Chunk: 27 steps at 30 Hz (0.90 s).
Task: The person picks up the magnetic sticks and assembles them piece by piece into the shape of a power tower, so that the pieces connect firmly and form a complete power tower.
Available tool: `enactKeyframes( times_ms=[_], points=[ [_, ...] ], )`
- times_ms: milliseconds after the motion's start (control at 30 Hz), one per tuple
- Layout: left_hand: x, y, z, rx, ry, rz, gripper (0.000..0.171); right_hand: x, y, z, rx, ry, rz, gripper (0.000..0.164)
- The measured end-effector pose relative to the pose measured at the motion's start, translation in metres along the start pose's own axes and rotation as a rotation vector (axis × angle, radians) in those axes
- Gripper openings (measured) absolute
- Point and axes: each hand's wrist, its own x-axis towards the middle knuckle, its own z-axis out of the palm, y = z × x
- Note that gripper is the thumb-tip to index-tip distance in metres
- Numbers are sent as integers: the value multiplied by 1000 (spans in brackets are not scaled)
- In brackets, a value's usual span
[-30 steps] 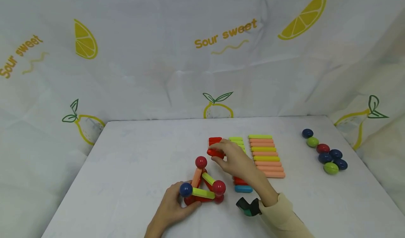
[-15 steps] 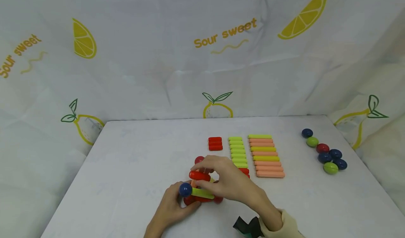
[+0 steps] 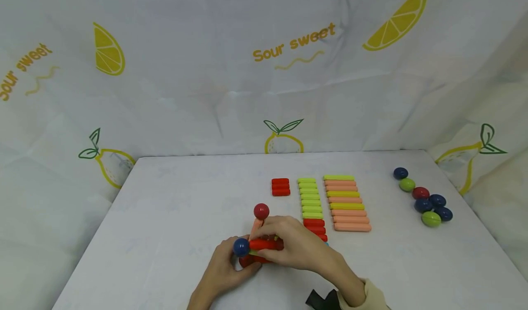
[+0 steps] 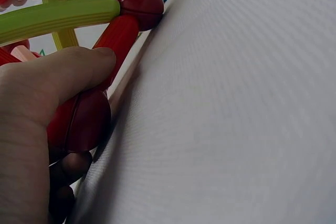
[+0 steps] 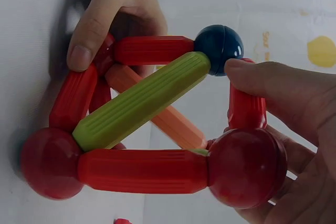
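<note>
A frame of magnetic rods and balls stands low at the table's front. Its blue ball [image 5: 219, 49] and large red ball [image 5: 247, 167] are upper corners, and a green rod [image 5: 142, 100] slants across one side. My left hand [image 3: 224, 266] grips a bottom corner, thumb lying over a lower red rod [image 4: 116, 43] beside a dark red ball [image 4: 86, 124]. With thumb and fingers my right hand [image 3: 297, 243] pinches a short red rod [image 5: 247, 103]. That rod spans the gap between the blue ball and the large red ball, its ends right at both. The right hand hides part of the frame in the head view.
Right of the frame lie a column of short green rods [image 3: 309, 198] with red rods [image 3: 314, 223] below, and a column of longer orange and yellow rods [image 3: 350, 214]. A few red rods [image 3: 281, 187] lie behind. Several loose balls [image 3: 431, 219] sit far right.
My right hand has carried the red rod from near the back red rods toward me and left, down to the frame's top beside the blue ball. My left hand has kept its grip.
</note>
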Motion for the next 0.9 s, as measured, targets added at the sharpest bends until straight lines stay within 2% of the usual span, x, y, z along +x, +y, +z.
enactKeyframes(
  times_ms=[233, 500, 700, 900],
  points=[
    [0, 0, 0, 11, 1, -10, 49, -2, 2, 1, 4, -8, 12, 25],
    [0, 0, 0, 16, -5, -36, 49, -4, 0, 3, -100, -21, 27, 26],
    [0, 0, 0, 32, -7, -51, 50, -4, 0, 10, -61, 21, -19, 22],
    [-1, -1, -1, 1, -17, -76, 47, -7, 1, 11, -125, 74, 18, 24]
  ],
)
